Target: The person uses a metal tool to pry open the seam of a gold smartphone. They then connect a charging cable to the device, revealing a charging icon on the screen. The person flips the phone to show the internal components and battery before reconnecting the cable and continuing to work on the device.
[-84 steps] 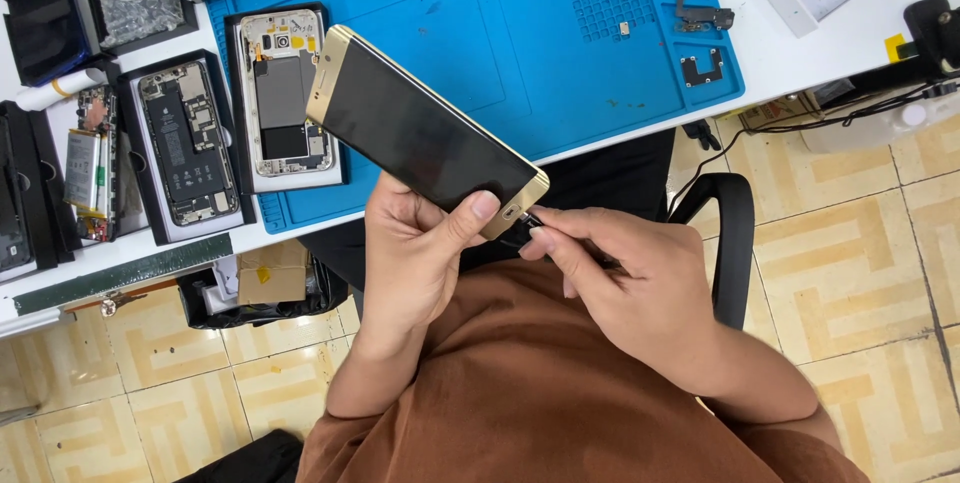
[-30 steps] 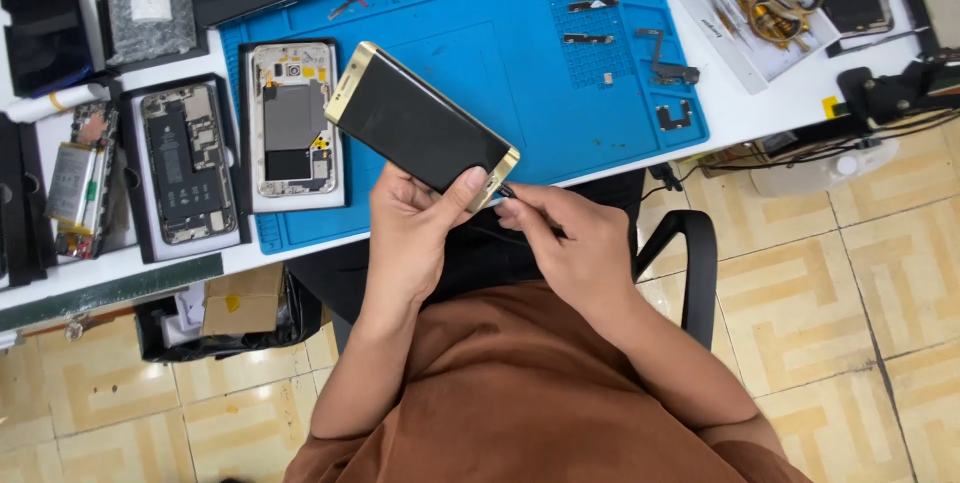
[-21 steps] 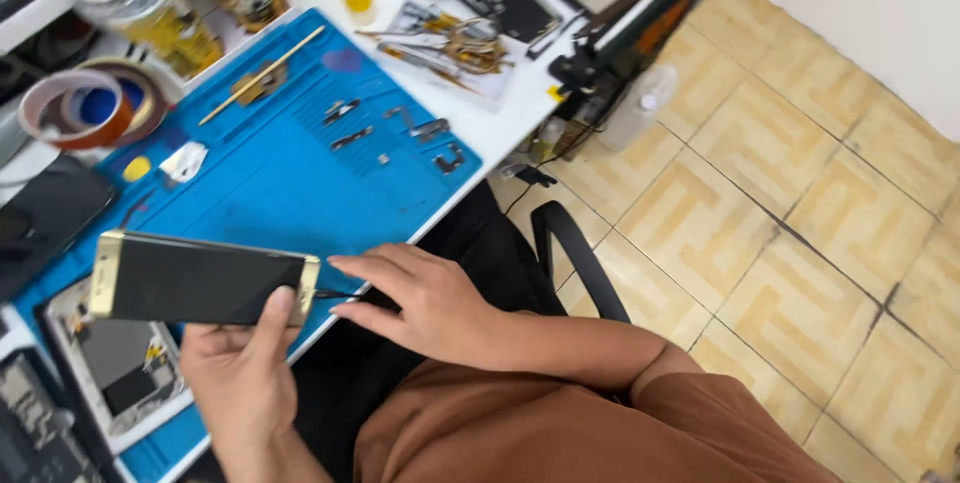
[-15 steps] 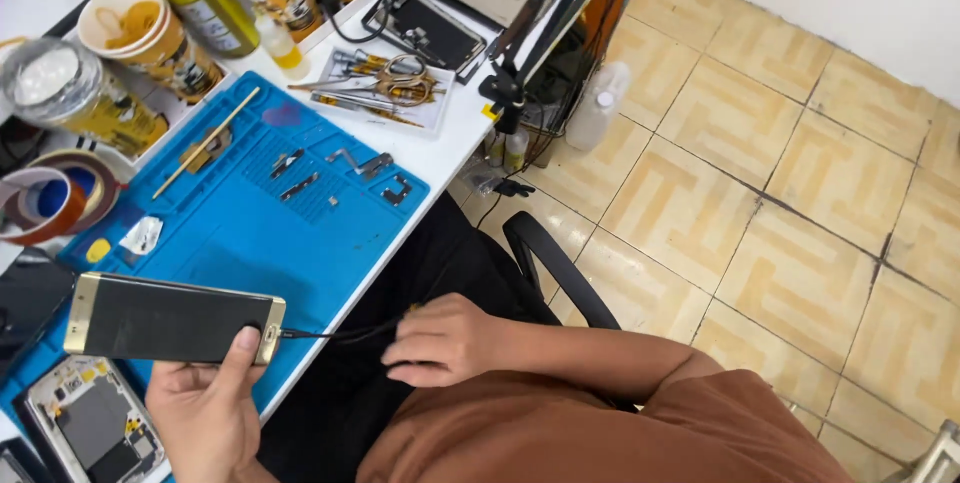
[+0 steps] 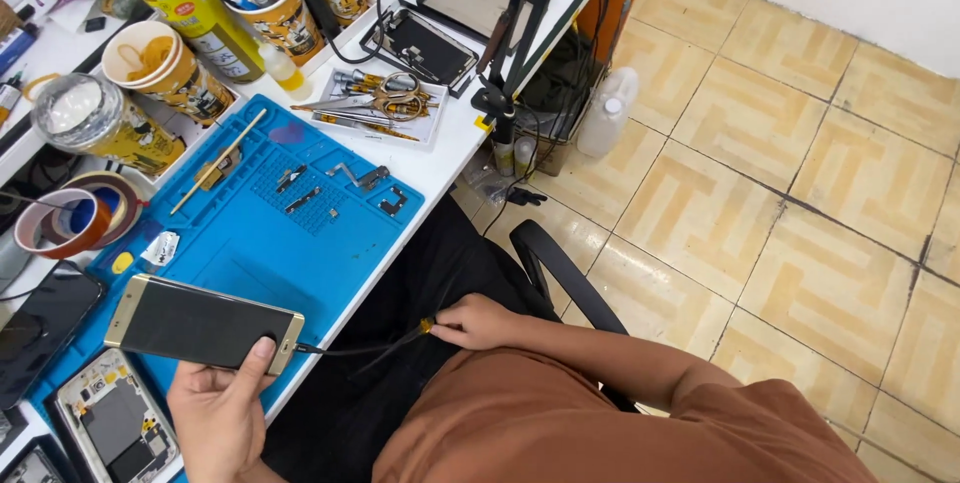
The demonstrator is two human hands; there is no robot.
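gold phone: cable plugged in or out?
Plugged in: the black cable runs into the phone at its end by the left hand.

The left hand (image 5: 215, 413) runs off the bottom edge, its palm hidden behind the gold phone (image 5: 200, 323). The opened phone (image 5: 115, 428) is cut at the corner. Small parts (image 5: 340, 188) on the blue mat (image 5: 250, 253) are perhaps brackets.

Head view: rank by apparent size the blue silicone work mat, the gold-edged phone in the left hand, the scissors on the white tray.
1. Blue silicone work mat, clearly largest.
2. Gold-edged phone, held in the left hand; it is nearer the camera, which inflates it somewhat.
3. Scissors on the white tray, smallest, though farther away.
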